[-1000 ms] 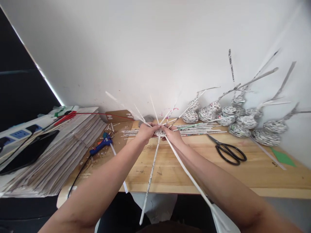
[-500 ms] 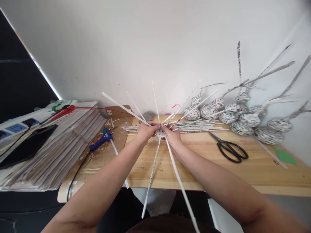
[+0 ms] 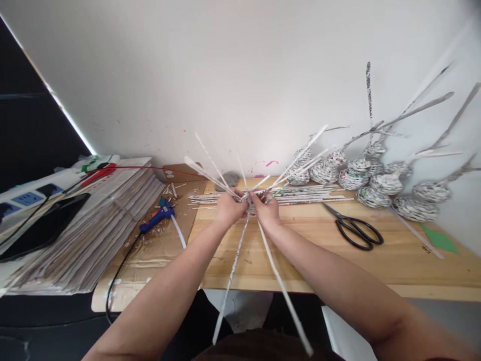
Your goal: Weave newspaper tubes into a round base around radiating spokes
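Note:
A small woven paper piece (image 3: 252, 206) is held above the table's front half, with several long rolled-paper sticks fanning out from it. My left hand (image 3: 230, 208) grips its left side, thumb on top. On its right side, my right hand (image 3: 266, 208) is closed round it, thumb pressed near the middle. Two sticks point down towards me; one of them is a pale stick (image 3: 280, 281). The others spread up and outward past both hands. The underside of the weave and most fingertips are hidden.
Behind the hands lies a bundle of paper sticks (image 3: 315, 194). Black-handled scissors (image 3: 356, 230) rest to the right, before several woven paper gourds (image 3: 383, 186). At left are a blue glue gun (image 3: 158, 214), stacked papers (image 3: 112, 215) and a power strip (image 3: 26, 199).
The woven piece has turned a little in my hands, and its sticks have shifted. The upper left stick stands closer in, and my right thumb has moved slightly.

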